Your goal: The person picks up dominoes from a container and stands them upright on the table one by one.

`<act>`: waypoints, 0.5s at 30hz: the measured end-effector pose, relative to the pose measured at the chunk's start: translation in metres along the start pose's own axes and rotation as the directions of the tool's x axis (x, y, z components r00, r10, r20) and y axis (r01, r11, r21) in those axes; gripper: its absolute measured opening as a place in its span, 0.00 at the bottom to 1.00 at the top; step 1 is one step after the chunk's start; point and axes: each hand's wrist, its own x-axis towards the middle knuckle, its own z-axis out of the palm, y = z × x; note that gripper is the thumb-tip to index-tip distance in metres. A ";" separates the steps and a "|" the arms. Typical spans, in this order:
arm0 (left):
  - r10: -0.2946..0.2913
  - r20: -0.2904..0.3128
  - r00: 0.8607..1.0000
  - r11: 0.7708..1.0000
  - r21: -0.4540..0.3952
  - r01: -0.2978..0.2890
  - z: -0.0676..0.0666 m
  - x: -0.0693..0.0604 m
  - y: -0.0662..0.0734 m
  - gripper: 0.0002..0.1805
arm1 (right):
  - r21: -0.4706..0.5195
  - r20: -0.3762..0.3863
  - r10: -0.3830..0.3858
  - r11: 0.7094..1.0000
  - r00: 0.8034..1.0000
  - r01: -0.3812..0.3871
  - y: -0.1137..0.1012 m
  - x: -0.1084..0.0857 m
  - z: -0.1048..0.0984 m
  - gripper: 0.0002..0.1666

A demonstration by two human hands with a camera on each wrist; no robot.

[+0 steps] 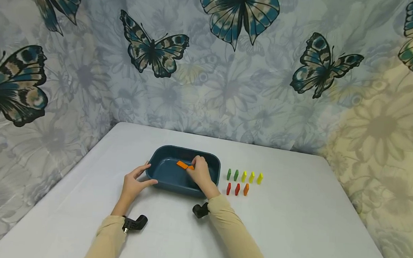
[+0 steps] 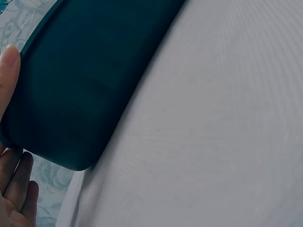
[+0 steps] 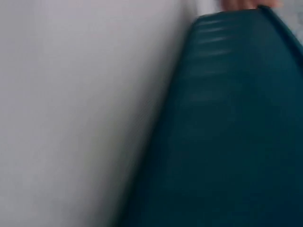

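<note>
A dark blue-green rectangular tray (image 1: 176,187) stands on the white table. At its left end my left hand (image 1: 133,182) touches the near corner, thumb along the near side and fingers fairly straight at the end rim. My right hand (image 1: 200,172) reaches inside, its fingertips pinching a small orange domino block (image 1: 191,167), partly hidden by them. Another orange domino block (image 1: 182,165) lies flat beside it. The left wrist view shows the tray's outer wall (image 2: 90,85) and the left thumb (image 2: 8,71). The right wrist view, blurred, shows only the wall (image 3: 222,132) and some left-hand fingers (image 3: 246,4).
Right of the tray, small domino blocks stand upright in two rows. The back row has two green (image 1: 236,175) and three yellow (image 1: 252,177) ones. In front are two red (image 1: 237,189) and one orange block (image 1: 246,189). A butterfly-patterned backdrop (image 1: 228,95) borders the table.
</note>
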 end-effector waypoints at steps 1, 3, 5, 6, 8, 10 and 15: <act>-0.005 0.008 1.000 1.000 0.001 0.005 -0.001 -0.002 0.000 0.33 | -0.016 -0.007 0.005 1.000 1.000 -0.005 0.001 -0.002 0.003 0.14; -0.006 0.014 1.000 1.000 0.000 0.006 -0.002 -0.003 0.001 0.33 | -0.053 -0.031 0.003 0.999 1.000 -0.004 0.003 -0.003 0.007 0.14; -0.006 0.018 1.000 1.000 0.001 0.006 -0.003 -0.002 0.001 0.32 | -0.104 -0.023 0.003 0.995 1.000 -0.006 0.004 -0.002 0.009 0.13; -0.006 0.016 1.000 1.000 -0.001 0.006 -0.003 -0.002 0.001 0.32 | -0.143 -0.003 0.009 0.990 1.000 -0.009 0.004 -0.001 0.010 0.12; -0.009 0.010 1.000 1.000 -0.016 0.009 -0.003 -0.001 0.000 0.32 | -0.229 0.066 0.033 0.973 0.997 -0.018 0.004 0.000 0.010 0.13; -0.002 0.003 1.000 1.000 -0.029 0.002 -0.003 0.000 -0.008 0.32 | -0.323 0.142 0.073 0.946 0.987 -0.023 0.004 0.002 0.011 0.17; 0.008 -0.008 1.000 0.999 -0.031 -0.008 -0.001 -0.002 -0.019 0.32 | -0.414 0.235 0.146 0.910 0.961 -0.037 0.003 0.002 0.011 0.10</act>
